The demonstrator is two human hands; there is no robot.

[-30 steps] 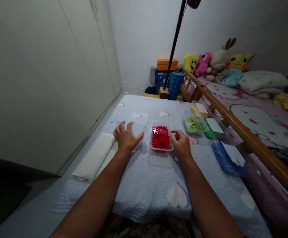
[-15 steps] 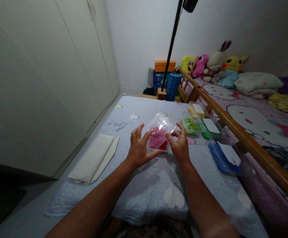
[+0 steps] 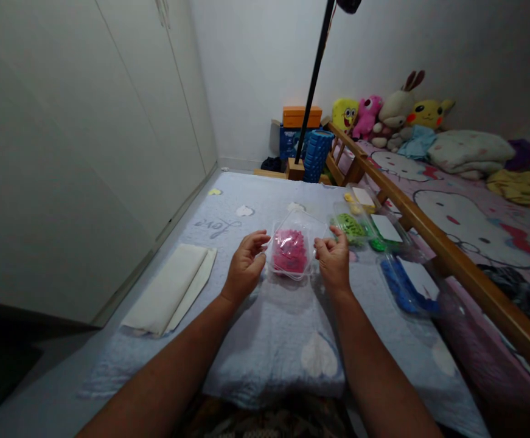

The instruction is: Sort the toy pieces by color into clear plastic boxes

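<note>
A clear plastic box (image 3: 270, 267) full of small pink pieces (image 3: 289, 252) rests on the cloth in front of me. Over it lies a clear lid (image 3: 308, 226), turned askew to the box's sides. My right hand (image 3: 334, 258) pinches the lid near its right corner between thumb and fingers. At the left of the box is my left hand (image 3: 246, 263), its thumb apart from its half-bent fingers. Those fingertips are close to the lid's left edge; whether they touch it I cannot tell.
To the right stand clear boxes with green pieces (image 3: 350, 226), yellow pieces (image 3: 352, 202) and blue pieces (image 3: 397, 286), several with white cards. A folded off-white cloth or packet (image 3: 167, 289) lies left. A wooden bed rail (image 3: 411, 222) borders the right side; a black pole (image 3: 313, 91) rises behind.
My left hand has drawn back to the left from the box, its thumb off the front edge. The lid now lies lower over the pink pieces, and no red shows among them.
</note>
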